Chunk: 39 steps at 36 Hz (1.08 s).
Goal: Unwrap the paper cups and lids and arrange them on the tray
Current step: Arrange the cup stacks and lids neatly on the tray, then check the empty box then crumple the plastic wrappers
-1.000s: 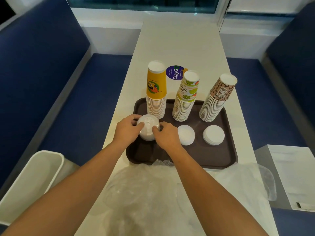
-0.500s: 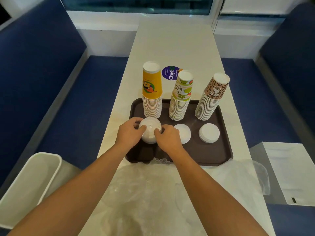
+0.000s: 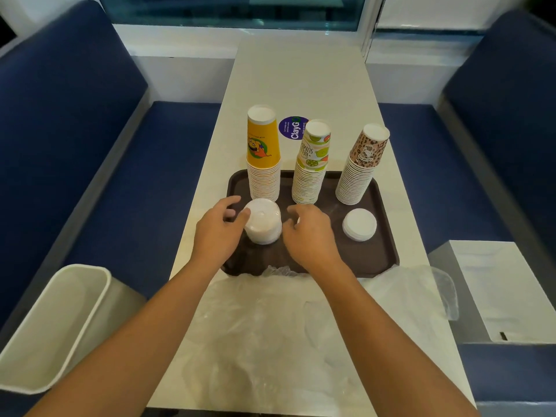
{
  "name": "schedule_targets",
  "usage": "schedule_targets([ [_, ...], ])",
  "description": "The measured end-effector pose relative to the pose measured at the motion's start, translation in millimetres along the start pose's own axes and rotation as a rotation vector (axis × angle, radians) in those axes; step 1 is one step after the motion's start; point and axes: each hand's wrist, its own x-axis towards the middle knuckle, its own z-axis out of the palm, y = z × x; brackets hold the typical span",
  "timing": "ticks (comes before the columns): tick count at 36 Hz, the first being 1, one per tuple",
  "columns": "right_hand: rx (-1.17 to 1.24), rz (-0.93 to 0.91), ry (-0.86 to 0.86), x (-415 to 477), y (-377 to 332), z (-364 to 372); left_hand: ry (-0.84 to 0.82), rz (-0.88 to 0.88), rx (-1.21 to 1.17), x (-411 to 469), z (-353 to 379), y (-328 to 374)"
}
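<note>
Cup stacks, three: yellow stack (image 3: pixel 264 164), lime-print stack (image 3: pixel 311 170), brown stack (image 3: pixel 359 173). Lid stacks plainly visible, two: tall lid stack (image 3: pixel 264 221), low lid stack (image 3: pixel 359 224). Tray (image 3: pixel 379 251), one. Hands, two: left hand (image 3: pixel 218 233), right hand (image 3: pixel 311 236). Bin (image 3: pixel 60 320), one.

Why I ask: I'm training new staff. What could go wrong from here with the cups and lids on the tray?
1. The tall stack of upturned yellow paper cups stands right behind the white lid stack between the left hand and right hand; a careless lift might topple it.
2. The brown patterned cup stack looks tilted toward the right rim of the dark brown tray and may tip.
</note>
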Motion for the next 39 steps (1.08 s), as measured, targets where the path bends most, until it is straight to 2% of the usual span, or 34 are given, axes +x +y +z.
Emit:
schedule_targets([
  [4, -0.097, -0.125, 0.021, -41.0, 18.5, -19.1, 0.024, 0.040, -0.081, -33.2, -18.5, -0.3],
  [7, -0.188, -0.184, -0.105, -76.8, 38.2, -26.8, 0.024, 0.073, -0.090, -61.0, -30.7, -5.4],
  [12, -0.346, -0.177, -0.256, -127.0, 66.3, -23.9, 0.018, 0.113, -0.101, -101.8, -41.5, -19.0],
  [19, -0.523, -0.132, -0.259, -144.2, 92.6, -1.2, -0.110, 0.177, -0.074, -136.6, -35.7, -32.6],
  [22, -0.521, -0.155, -0.181, -144.3, 100.2, 5.1, -0.162, 0.187, -0.054, -149.1, -31.1, -34.9],
  [29, -0.331, -0.197, 0.094, -139.8, 104.4, -6.0, -0.252, 0.278, 0.004, -173.7, -11.5, -30.7],
  [35, -0.180, -0.340, 0.286, -145.0, 82.2, -41.4, -0.364, 0.386, 0.062, -178.8, 17.7, -3.7],
  [39, 0.038, -0.371, 0.358, -153.1, 60.2, -60.5, -0.450, 0.447, -0.086, -185.8, 35.9, 36.8],
])
